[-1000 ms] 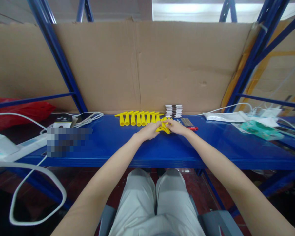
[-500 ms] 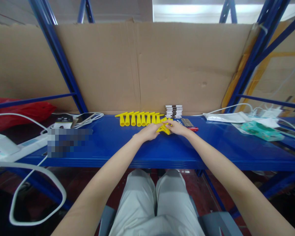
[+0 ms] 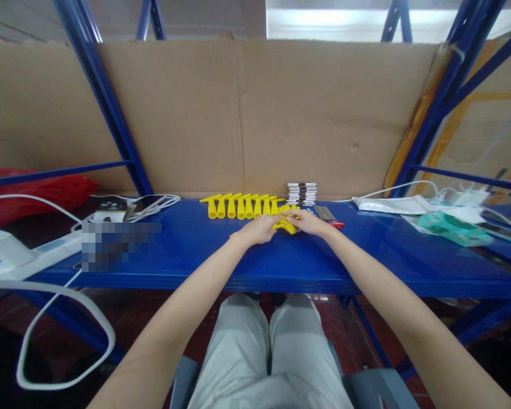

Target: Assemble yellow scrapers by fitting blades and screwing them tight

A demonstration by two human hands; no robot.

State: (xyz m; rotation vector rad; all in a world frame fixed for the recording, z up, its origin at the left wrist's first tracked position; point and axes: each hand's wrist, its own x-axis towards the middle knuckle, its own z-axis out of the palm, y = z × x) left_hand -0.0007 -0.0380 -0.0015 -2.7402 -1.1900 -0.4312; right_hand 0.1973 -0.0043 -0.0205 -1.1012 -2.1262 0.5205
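Behind everything we face a wide cardboard sheet that stands as the back wall of the rack, framed by slanting blue uprights. Below it runs the blue shelf, which we sit at with both our arms stretched forward over our knees. Off to our left on the shelf lie a white power strip with its looping white cable, and behind them a red bag. Off to our right lie a flat white pouch and a teal packet.

Near the back edge of the shelf, a row of yellow plastic pieces lies side by side, each with a flat crossbar at the far end. Just right of that row stands a small stack of dark and white cards, close to the cardboard, and a thin red-tipped strip lies on the shelf in front of the stack.

Our left hand and our right hand meet at the right end of the row, both resting on the shelf. Between them sits a small cluster of yellow pieces, touching the shelf. The fingers of both hands curl inward and pinch this cluster from either side, thumbs near each other over it. How tightly each piece is held we cannot tell at this size.
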